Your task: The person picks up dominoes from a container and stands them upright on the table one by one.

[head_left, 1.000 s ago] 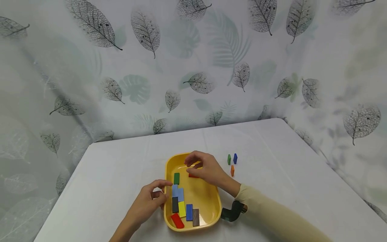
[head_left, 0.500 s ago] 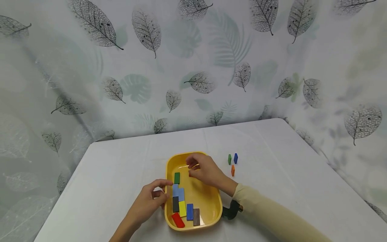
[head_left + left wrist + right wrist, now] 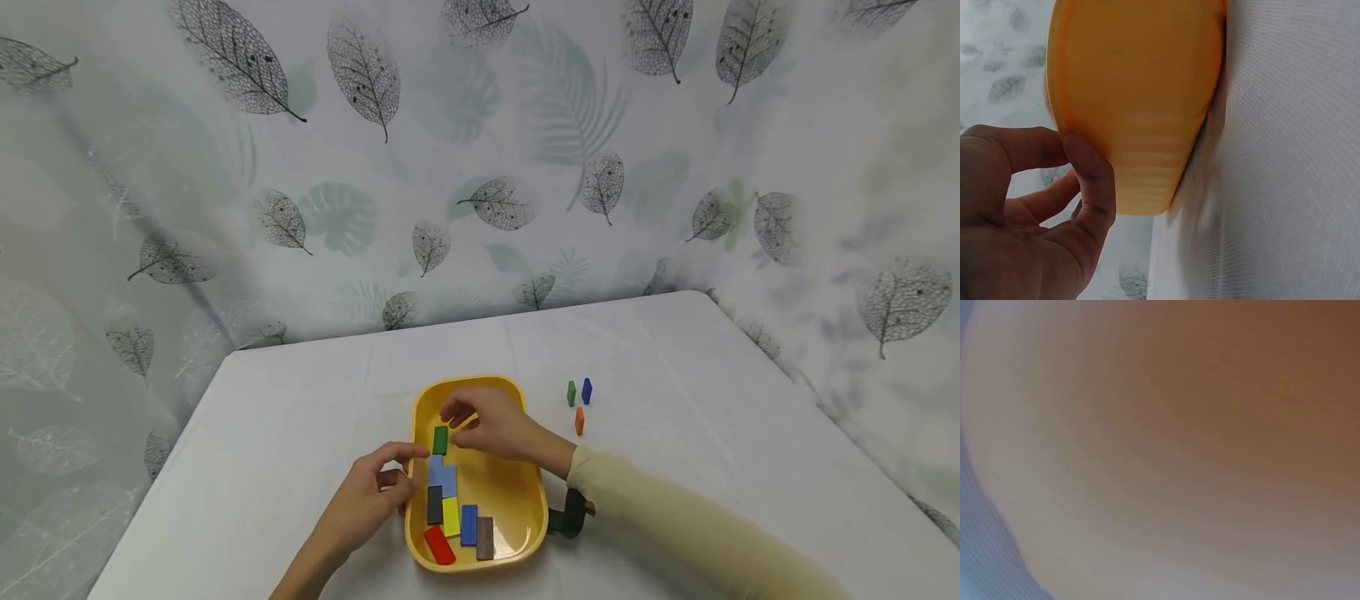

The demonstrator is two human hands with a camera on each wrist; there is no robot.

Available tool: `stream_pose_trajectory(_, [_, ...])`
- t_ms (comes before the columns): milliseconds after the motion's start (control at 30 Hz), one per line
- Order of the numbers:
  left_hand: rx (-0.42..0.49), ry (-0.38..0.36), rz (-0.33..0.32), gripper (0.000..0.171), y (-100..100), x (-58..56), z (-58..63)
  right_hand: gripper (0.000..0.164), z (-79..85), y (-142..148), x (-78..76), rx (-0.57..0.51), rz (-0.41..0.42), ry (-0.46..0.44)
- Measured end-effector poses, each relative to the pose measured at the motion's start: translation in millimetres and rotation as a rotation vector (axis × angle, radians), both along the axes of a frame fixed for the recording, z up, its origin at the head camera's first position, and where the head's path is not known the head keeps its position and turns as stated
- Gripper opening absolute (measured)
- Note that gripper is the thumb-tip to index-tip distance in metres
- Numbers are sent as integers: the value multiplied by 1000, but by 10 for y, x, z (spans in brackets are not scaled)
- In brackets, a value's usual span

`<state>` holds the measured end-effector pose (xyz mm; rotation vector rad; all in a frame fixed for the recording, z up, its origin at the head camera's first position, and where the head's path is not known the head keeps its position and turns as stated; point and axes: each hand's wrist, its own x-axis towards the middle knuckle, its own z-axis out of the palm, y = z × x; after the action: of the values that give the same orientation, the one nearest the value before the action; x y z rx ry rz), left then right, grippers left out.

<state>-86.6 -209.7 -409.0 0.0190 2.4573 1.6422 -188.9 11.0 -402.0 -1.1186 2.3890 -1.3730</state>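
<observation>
My left hand (image 3: pixel 372 492) grips the left rim of a yellow tray (image 3: pixel 542 533). In the left wrist view, its fingers (image 3: pixel 1090 175) meet the tray's outer wall (image 3: pixel 1141 81). Over the tray's upper half is my right hand (image 3: pixel 491 423), fingers bent towards the thumb, close beside a green domino block (image 3: pixel 440 440). Whether it pinches a block is hidden. Flat along the tray's left side lie light blue domino blocks (image 3: pixel 449 481), a black one (image 3: pixel 435 505), a yellow one (image 3: pixel 451 517) and a red one (image 3: pixel 439 545). Blue (image 3: pixel 468 525) and brown (image 3: pixel 485 538) ones lie near the bottom.
Right of the tray, a green block (image 3: pixel 572 393), a blue block (image 3: pixel 587 391) and an orange block (image 3: pixel 580 421) stand upright on the white table (image 3: pixel 300 400). A black device (image 3: pixel 572 515) sits under the right wrist. Leaf-patterned cloth hangs behind. The right wrist view is blurred.
My right hand has shifted left and slightly down towards the green block. The red block by its thumb has gone out of sight. My left hand stays on the rim.
</observation>
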Motion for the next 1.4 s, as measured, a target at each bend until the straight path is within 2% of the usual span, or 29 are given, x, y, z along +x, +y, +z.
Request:
stream_pose_trajectory(167, [7, 9, -14, 34, -17, 1, -14, 31, -72, -109, -30, 57, 42, -52])
stream_pose_trajectory(333, [6, 22, -17, 34, -20, 16, 1, 31, -147, -197, -63, 79, 26, -67])
stream_pose_trajectory(700, [5, 26, -5, 36, -10, 7, 17, 29, -154, -245, -145, 117, -13, -72])
stream_pose_trajectory(1033, [5, 21, 5, 38, -9, 15, 26, 40, -212, -278, -175, 216, -20, -49])
stream_pose_trajectory(1167, [12, 26, 1, 38, -10, 14, 40, 37, -211, -274, -175, 249, -16, -39])
stream_pose_trajectory(1400, [32, 25, -5, 37, -9, 22, 35, 31, -200, -271, -160, 255, -11, -76])
